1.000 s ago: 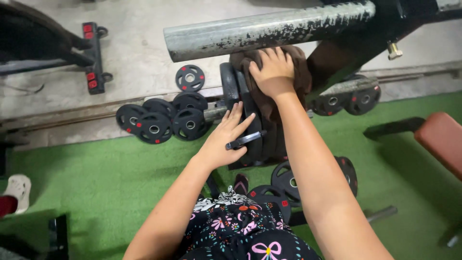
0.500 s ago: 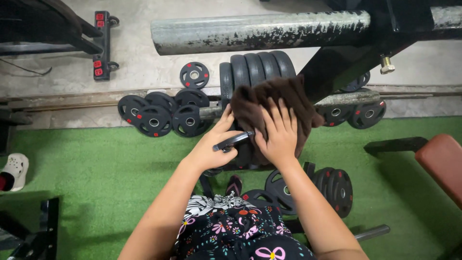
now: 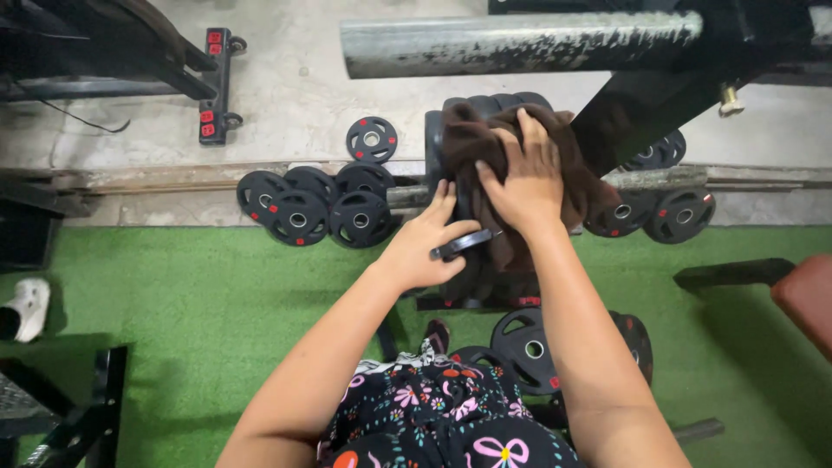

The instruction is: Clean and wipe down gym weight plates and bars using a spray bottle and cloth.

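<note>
- A dark brown, soft cloth towel point(image 3: 485, 165) lies draped and bunched over a row of upright black weight plates point(image 3: 485, 108) stacked on a horizontal peg; folds hang down the near face of the stack.
- The right hand point(image 3: 520, 178) presses flat on top of the towel, fingers slightly spread and bent over the cloth.
- The left hand point(image 3: 425, 247) rests against the left side of the stack, fingers together and stretched toward the towel's edge, thumb beside a short black handle point(image 3: 464, 244) that sticks out of the stack.
- Just above the stack runs a thick, worn grey steel bar point(image 3: 520, 43), close over the plates.
- To the left, small black round plates point(image 3: 312, 208) stand in a cluster near the stack, on the line between concrete floor point(image 3: 295, 95) and green artificial turf point(image 3: 199, 303).
- More black plates point(image 3: 659, 212) sit to the right, and others point(image 3: 529, 347) just below the stack.
- The turf at the left lies open; a reddish padded bench point(image 3: 806, 299) edges in at the right.
</note>
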